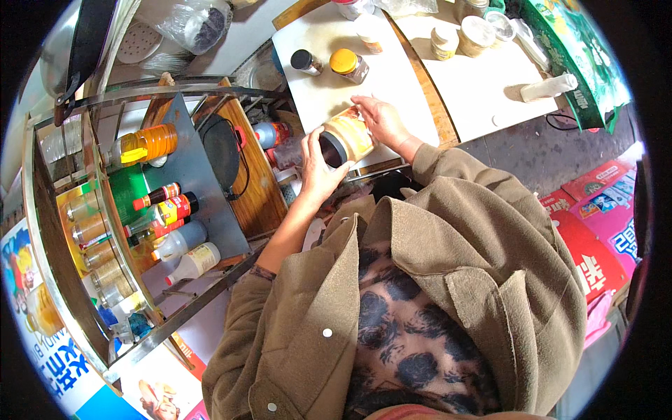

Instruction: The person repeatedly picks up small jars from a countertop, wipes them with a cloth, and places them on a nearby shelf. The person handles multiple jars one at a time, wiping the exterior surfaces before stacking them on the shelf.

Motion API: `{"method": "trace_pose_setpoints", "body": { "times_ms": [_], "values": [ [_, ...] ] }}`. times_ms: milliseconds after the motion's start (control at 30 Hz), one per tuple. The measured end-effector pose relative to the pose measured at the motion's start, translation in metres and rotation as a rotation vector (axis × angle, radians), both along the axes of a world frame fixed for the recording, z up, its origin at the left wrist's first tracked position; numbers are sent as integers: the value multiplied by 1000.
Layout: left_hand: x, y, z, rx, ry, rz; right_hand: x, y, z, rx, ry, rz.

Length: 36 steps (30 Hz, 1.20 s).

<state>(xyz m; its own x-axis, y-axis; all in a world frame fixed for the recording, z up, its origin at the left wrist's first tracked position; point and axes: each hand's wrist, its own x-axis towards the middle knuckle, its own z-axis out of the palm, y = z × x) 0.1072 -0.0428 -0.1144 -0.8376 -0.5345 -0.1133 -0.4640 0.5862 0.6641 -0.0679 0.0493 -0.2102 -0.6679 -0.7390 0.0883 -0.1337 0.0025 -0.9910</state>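
Note:
A tilted jar with a yellowish label and a black lid is between my hands, just off the near edge of the white board. My left hand curls around its black-lidded end, thumb beneath and fingers above. At the opposite end, my right hand presses against the jar with its fingers bent over it. On the board beyond stand a jar with an orange-yellow lid, a small black-capped jar and a white bottle.
To the left, a metal-framed rack holds several sauce bottles and spice jars, with an oil bottle among them. A second pale board carries several containers at the right. Beyond it is a green bag. Red boxes lie lower right.

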Motion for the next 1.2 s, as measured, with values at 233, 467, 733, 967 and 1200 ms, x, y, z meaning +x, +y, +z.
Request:
{"method": "trace_pose_setpoints", "body": {
  "times_ms": [233,467,733,967,1200],
  "values": [
    [8,2,1,-181,2,-151,14,-6,49,156,532,169],
    [9,-5,-12,-169,93,-193,-9,-2,12,131,298,40],
    [11,-8,-37,284,-118,252,30,15,40,120,120,11],
    [-1,9,0,-86,-15,-32,16,9,50,173,468,121],
    [-15,15,5,-200,83,-284,-14,31,35,173,113,-5]
  ]
}}
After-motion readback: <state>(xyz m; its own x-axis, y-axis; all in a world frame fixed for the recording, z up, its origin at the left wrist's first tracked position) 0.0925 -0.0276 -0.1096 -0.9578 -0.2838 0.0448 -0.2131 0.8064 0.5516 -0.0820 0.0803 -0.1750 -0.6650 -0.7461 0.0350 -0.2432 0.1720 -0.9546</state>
